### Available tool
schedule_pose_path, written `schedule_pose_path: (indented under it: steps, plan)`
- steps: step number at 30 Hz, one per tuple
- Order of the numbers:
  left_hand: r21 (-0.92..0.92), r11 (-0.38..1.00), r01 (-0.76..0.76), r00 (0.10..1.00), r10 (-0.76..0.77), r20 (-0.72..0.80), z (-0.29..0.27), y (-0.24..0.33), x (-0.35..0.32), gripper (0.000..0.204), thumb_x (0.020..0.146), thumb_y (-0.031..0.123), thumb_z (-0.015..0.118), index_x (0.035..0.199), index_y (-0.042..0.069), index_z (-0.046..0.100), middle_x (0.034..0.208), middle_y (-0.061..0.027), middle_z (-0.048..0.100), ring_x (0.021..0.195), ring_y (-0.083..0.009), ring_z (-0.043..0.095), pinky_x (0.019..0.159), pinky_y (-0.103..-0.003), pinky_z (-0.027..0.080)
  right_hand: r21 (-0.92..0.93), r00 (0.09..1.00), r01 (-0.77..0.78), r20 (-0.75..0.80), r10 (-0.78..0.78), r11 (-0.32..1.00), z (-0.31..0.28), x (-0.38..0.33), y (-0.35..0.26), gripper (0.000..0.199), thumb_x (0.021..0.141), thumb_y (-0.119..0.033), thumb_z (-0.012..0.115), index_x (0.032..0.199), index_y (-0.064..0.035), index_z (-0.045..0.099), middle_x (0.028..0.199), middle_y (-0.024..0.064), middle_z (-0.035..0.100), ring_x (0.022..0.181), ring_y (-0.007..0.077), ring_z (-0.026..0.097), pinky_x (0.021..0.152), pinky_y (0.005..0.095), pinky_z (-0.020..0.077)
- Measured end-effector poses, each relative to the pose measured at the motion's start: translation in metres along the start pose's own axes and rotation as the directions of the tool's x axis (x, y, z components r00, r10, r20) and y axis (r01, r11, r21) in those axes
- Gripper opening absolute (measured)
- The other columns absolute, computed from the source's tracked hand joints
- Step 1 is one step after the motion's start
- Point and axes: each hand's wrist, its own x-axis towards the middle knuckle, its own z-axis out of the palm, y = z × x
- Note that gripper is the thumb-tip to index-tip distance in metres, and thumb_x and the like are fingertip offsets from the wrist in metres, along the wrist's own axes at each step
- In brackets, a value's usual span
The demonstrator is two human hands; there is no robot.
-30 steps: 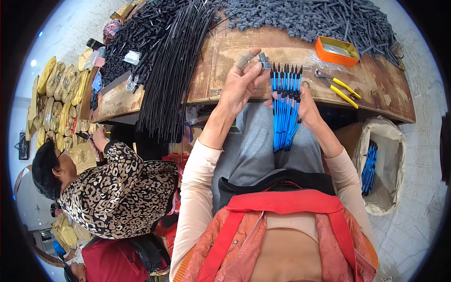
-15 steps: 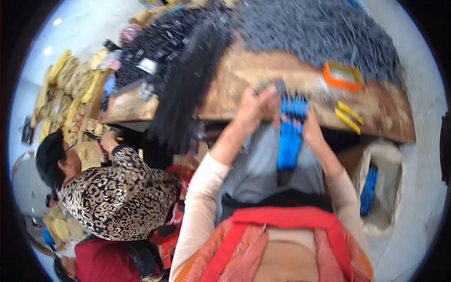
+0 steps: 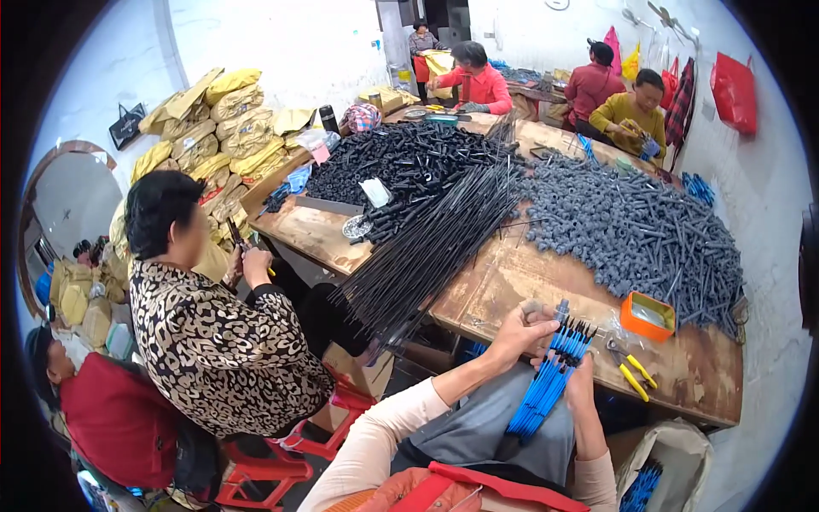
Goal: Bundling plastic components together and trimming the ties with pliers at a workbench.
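My left hand (image 3: 522, 334) is closed, thumb and fingers pinched at a small grey tube-like piece (image 3: 561, 311) beside the black tips of the bundle. In my right hand (image 3: 581, 382) is a bundle of slim blue rods (image 3: 541, 398) with black ends, held at a tilt over my lap. The fingers of that hand are partly hidden behind the rods. Both hands are just off the near edge of the wooden table (image 3: 478, 294). Yellow-handled pliers (image 3: 633, 369) lie on the table to the right of my right hand.
An orange-rimmed box (image 3: 647, 316) sits before a heap of grey parts (image 3: 631, 230). Long black rods (image 3: 426, 247) jut over the table edge at my left, below black parts (image 3: 409, 158). A co-worker in a patterned top (image 3: 217, 333) sits left. A bin (image 3: 674, 456) holds blue rods.
My view has swung up and steadied, so the room and the people across the table show. The blue bundle stood nearly upright in the picture and now leans, its tips toward the upper right.
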Motion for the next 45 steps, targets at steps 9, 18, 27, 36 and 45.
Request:
schedule_pose_path:
  steps: [9, 18, 27, 36, 45]
  plan:
    - [0.041, 0.996, 0.074, 0.997, -0.074, -0.003, 0.002, 0.006, 0.008, 0.014, 0.09, 0.012, 0.07, 0.096, 0.004, 0.06, 0.078, -0.0024, 0.063, 0.063, -0.0098, 0.061, 0.052, -0.026, 0.051, -0.025, 0.999, 0.041, -0.01, -0.042, 0.999, 0.005, 0.003, -0.005, 0.03, 0.088, -0.017, 0.071, 0.111, -0.0003, 0.062, 0.094, 0.0123, 0.07, 0.083, 0.0267, 0.072, 0.069, 0.0364, 0.0594]
    - [0.036, 0.998, 0.052, 0.995, -0.055, 0.087, -0.001, 0.011, 0.0, 0.012, 0.095, 0.013, 0.063, 0.098, 0.003, 0.056, 0.076, -0.0022, 0.06, 0.058, -0.009, 0.055, 0.048, -0.024, 0.047, -0.031, 0.999, 0.047, -0.019, -0.048, 0.998, 0.012, -0.004, -0.003, 0.028, 0.089, -0.015, 0.068, 0.112, -0.0004, 0.06, 0.094, 0.0153, 0.07, 0.08, 0.0274, 0.072, 0.07, 0.0385, 0.0604]
    - [0.092, 0.995, 0.05, 0.996, -0.057, 0.072, 0.004, 0.015, -0.009, 0.036, 0.093, 0.013, 0.065, 0.126, 0.0, 0.056, 0.093, -0.0067, 0.068, 0.074, -0.016, 0.068, 0.065, -0.03, 0.056, -0.139, 0.997, 0.038, -0.065, -0.047, 0.99, 0.006, -0.01, -0.005, 0.022, 0.089, -0.005, 0.062, 0.111, -0.0004, 0.062, 0.093, 0.0139, 0.069, 0.083, 0.0243, 0.07, 0.074, 0.0343, 0.0583]
    - [0.238, 0.968, -0.075, 0.997, 0.067, 0.044, 0.007, 0.03, -0.004, 0.049, 0.085, -0.001, 0.07, 0.13, -0.005, 0.054, 0.11, -0.0139, 0.066, 0.086, -0.0151, 0.067, 0.066, -0.026, 0.057, -0.039, 0.997, 0.041, 0.074, -0.038, 0.998, 0.01, 0.003, -0.008, 0.028, 0.09, -0.011, 0.061, 0.113, 0.0046, 0.063, 0.101, 0.0128, 0.069, 0.091, 0.0231, 0.07, 0.082, 0.0332, 0.0557]
    - [0.315, 0.942, -0.115, 0.991, 0.129, -0.025, 0.016, 0.031, -0.012, 0.05, 0.08, 0.001, 0.076, 0.125, -0.008, 0.057, 0.103, -0.0134, 0.069, 0.087, -0.0144, 0.067, 0.072, -0.025, 0.055, 0.0, 0.994, 0.06, 0.096, -0.06, 0.998, 0.013, -0.008, -0.008, 0.025, 0.09, -0.015, 0.065, 0.108, 0.0029, 0.064, 0.1, 0.0147, 0.069, 0.092, 0.0234, 0.07, 0.086, 0.035, 0.0562]
